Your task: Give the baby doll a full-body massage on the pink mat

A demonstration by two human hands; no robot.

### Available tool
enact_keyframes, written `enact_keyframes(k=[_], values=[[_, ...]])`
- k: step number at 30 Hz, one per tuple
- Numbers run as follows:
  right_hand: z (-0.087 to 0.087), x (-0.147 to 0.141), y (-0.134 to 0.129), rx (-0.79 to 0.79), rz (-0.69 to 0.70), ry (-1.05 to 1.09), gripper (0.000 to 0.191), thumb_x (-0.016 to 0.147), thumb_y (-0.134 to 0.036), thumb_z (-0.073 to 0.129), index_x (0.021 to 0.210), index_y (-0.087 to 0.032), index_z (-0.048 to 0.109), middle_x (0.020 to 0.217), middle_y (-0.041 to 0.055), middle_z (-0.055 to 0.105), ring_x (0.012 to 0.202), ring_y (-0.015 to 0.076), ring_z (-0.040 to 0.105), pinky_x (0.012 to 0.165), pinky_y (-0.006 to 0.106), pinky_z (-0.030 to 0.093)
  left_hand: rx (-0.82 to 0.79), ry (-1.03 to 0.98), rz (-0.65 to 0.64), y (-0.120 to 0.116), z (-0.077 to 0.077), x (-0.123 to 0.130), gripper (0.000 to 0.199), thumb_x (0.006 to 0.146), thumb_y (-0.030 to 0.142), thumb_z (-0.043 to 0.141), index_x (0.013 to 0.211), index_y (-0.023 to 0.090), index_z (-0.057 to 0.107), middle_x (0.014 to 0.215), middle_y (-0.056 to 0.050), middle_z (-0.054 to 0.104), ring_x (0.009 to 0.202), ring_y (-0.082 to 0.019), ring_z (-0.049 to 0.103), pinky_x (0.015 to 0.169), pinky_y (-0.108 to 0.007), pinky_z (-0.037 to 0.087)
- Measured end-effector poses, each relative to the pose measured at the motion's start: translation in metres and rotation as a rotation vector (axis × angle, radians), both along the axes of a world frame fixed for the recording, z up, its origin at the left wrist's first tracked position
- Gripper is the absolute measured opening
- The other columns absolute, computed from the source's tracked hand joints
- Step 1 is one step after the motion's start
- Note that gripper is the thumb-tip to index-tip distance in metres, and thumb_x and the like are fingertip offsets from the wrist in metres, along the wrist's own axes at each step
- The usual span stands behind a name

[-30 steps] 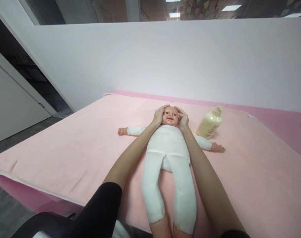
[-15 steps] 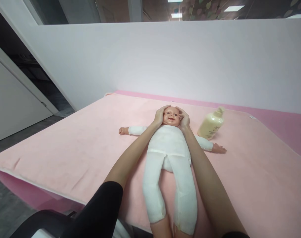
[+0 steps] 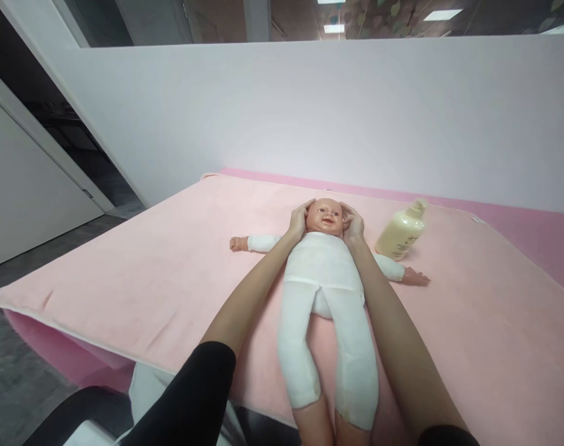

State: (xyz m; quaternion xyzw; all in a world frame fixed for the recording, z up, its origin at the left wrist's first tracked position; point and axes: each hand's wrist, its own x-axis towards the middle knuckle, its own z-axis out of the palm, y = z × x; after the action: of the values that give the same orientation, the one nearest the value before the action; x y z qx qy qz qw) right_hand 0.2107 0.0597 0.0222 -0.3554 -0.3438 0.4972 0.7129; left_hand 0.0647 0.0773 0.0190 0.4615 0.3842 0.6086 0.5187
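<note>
A baby doll (image 3: 325, 263) in a white cloth body lies on its back, arms spread, its feet cut off by the lower picture edge. My left hand (image 3: 299, 220) rests against the side of the doll's head at picture left, with its fingers stretched up along it. On the opposite side my right hand (image 3: 353, 224) touches the head, its fingers extended and slightly bent near the temple. Parts of the fingertips are hidden behind the head. A pale yellow pump bottle (image 3: 401, 232) stands tilted in view beyond the doll's arm at picture right.
A light pink towel (image 3: 170, 260) covers the table, with a darker pink surface (image 3: 532, 241) showing beyond it. Behind runs a white wall (image 3: 309, 111) below a window. A dark chair part (image 3: 77, 415) is at the lower left, near the table edge.
My fingers have slid from the doll's forehead outward to the sides of its head, so more of the forehead shows. The whole view has shifted slightly.
</note>
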Motion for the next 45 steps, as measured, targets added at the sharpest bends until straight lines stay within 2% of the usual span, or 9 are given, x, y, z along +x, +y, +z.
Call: enact_keyframes(k=[4,7,13,17,19,22,25,34,45], values=[[-0.001,0.002,-0.004,0.01,-0.058,-0.044,0.043,0.051,-0.014,0.043,0.088,-0.015,0.064,0.098,0.0035,0.067,0.101,0.0179,0.06,0.092,0.031,0.048,-0.26,-0.086,-0.034,-0.02,0.007,-0.007,0.059,0.066,0.01,0.044,0.123,0.018,0.059,0.126,-0.003,0.062,0.102,-0.02,0.064,0.085,-0.034,0.053],[-0.001,0.003,-0.014,0.051,-0.104,-0.152,0.042,0.053,-0.014,0.047,0.091,-0.016,0.066,0.101,0.0036,0.068,0.102,0.0188,0.059,0.093,0.033,0.047,-0.302,-0.129,-0.032,-0.028,0.01,-0.009,0.058,0.064,0.011,0.046,0.121,0.017,0.059,0.126,-0.005,0.062,0.095,-0.018,0.066,0.078,-0.03,0.055],[-0.006,0.002,-0.037,0.039,-0.177,-0.327,0.028,0.063,-0.026,0.052,0.085,-0.016,0.066,0.097,0.0055,0.068,0.092,0.0195,0.061,0.086,0.035,0.05,-0.196,-0.081,0.006,-0.035,0.004,-0.013,0.055,0.065,0.01,0.046,0.118,0.014,0.059,0.119,-0.01,0.065,0.094,-0.017,0.066,0.083,-0.031,0.054],[-0.015,0.009,-0.055,0.086,-0.259,-0.628,0.035,0.072,-0.036,0.049,0.094,-0.016,0.067,0.101,0.008,0.068,0.092,0.0202,0.061,0.087,0.036,0.048,0.062,0.193,0.09,-0.053,-0.009,-0.021,0.049,0.069,0.01,0.043,0.115,0.013,0.063,0.121,-0.009,0.064,0.11,-0.018,0.06,0.094,-0.033,0.049],[-0.019,0.014,-0.065,0.109,-0.292,-0.761,0.037,0.076,-0.037,0.045,0.096,-0.015,0.068,0.101,0.0089,0.069,0.091,0.0204,0.061,0.09,0.036,0.046,0.196,0.358,0.132,-0.066,-0.015,-0.026,0.049,0.071,0.01,0.043,0.115,0.015,0.063,0.121,-0.008,0.065,0.112,-0.018,0.06,0.098,-0.032,0.046],[-0.022,0.018,-0.081,0.138,-0.314,-0.908,0.034,0.078,-0.033,0.043,0.092,-0.015,0.07,0.098,0.0088,0.07,0.092,0.0208,0.061,0.092,0.035,0.044,0.263,0.52,0.17,-0.083,-0.02,-0.034,0.045,0.074,0.01,0.043,0.112,0.016,0.065,0.114,-0.007,0.068,0.105,-0.017,0.062,0.098,-0.032,0.045],[-0.023,0.02,-0.088,0.132,-0.314,-1.009,0.033,0.078,-0.028,0.042,0.087,-0.015,0.07,0.096,0.0098,0.071,0.093,0.0221,0.062,0.091,0.036,0.044,0.294,0.625,0.167,-0.092,-0.021,-0.039,0.037,0.074,0.009,0.043,0.099,0.014,0.07,0.107,-0.008,0.07,0.104,-0.018,0.062,0.098,-0.032,0.045],[-0.024,0.019,-0.083,0.117,-0.315,-1.047,0.031,0.079,-0.026,0.043,0.087,-0.018,0.071,0.095,0.007,0.072,0.092,0.021,0.063,0.09,0.035,0.045,0.326,0.718,0.144,-0.095,-0.016,-0.043,0.036,0.075,0.008,0.041,0.094,0.017,0.07,0.105,-0.005,0.07,0.102,-0.017,0.062,0.098,-0.031,0.045],[-0.024,0.02,-0.082,0.121,-0.312,-1.04,0.03,0.077,-0.024,0.043,0.084,-0.018,0.071,0.095,0.0068,0.072,0.093,0.0207,0.062,0.09,0.035,0.045,0.346,0.701,0.145,-0.092,-0.019,-0.042,0.035,0.074,0.009,0.041,0.092,0.017,0.07,0.103,-0.005,0.07,0.1,-0.017,0.062,0.097,-0.031,0.045]])
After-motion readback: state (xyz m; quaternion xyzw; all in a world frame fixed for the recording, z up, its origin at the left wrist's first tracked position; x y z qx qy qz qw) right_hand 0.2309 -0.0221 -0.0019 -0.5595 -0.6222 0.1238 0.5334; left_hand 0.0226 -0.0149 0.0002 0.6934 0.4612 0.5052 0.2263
